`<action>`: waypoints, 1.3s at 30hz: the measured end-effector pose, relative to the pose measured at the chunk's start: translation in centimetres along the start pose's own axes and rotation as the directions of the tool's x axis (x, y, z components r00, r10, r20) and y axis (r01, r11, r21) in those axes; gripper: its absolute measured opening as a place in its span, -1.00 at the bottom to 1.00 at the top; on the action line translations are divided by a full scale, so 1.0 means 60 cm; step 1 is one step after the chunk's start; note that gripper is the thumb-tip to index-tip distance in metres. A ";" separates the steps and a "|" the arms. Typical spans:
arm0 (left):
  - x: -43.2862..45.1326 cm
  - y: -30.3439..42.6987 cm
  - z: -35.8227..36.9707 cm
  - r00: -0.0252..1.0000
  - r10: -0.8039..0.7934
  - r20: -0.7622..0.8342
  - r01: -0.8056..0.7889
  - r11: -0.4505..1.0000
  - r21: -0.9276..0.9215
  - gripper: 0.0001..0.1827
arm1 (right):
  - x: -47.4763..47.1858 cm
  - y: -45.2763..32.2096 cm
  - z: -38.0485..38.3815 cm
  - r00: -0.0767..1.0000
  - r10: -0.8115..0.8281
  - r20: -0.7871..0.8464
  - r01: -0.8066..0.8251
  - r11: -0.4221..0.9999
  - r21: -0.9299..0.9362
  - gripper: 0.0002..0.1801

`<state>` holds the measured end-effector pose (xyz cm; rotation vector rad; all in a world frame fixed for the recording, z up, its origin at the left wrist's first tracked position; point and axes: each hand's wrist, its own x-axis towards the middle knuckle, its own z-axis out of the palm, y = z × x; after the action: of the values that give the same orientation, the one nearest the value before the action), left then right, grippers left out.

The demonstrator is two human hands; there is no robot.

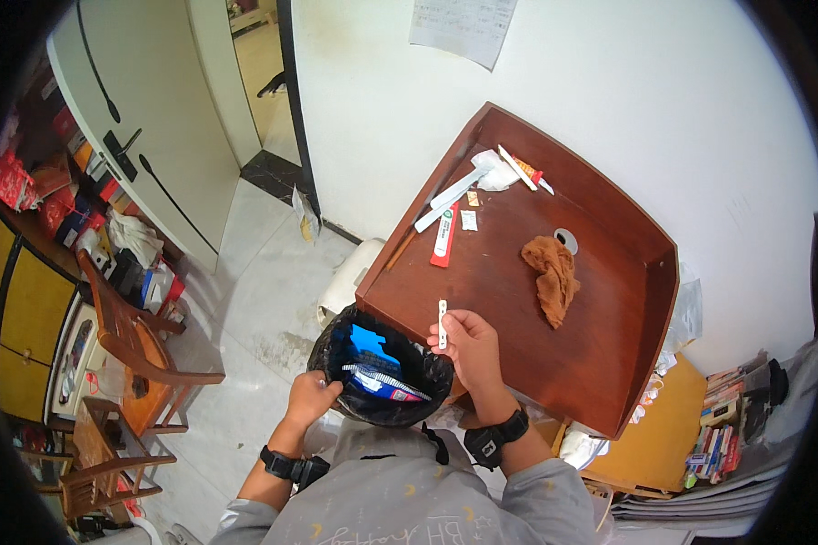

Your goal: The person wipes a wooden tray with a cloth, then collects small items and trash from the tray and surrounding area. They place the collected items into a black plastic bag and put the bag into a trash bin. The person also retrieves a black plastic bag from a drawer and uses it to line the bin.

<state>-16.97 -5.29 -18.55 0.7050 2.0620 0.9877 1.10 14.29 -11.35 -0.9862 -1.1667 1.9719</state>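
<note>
My right hand (476,344) pinches a narrow white strip (442,320) with small dark marks upright between thumb and fingers, above the near edge of a reddish-brown wooden desk (484,293). At the rim of a bin lined with a black plastic bag (328,347), my left hand (313,396) grips the bag's edge. Inside the bag lie a bright blue piece (373,346) and a blue-and-white packet (382,388). A crumpled brown cloth (552,276) rests on the desk, beside a pale round object (568,238).
Farther back on the desk are a red-and-white packet (444,235), a small white sachet (469,220), pale flat strips (458,189) and crumpled white material (495,172). Raised boards edge the desktop. Wooden chairs (143,347) and a door (150,102) stand left; books (712,449) sit right.
</note>
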 end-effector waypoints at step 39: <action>-0.025 -0.112 -0.096 1.000 -0.022 -0.013 0.018 0.975 -0.222 -0.80 | -0.077 0.397 -0.422 0.783 0.220 -0.581 0.116 0.867 0.484 -0.90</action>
<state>-21.77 -12.46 -20.95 0.5604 1.9290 1.1924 21.44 11.72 -39.85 -1.2472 -0.2318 1.6407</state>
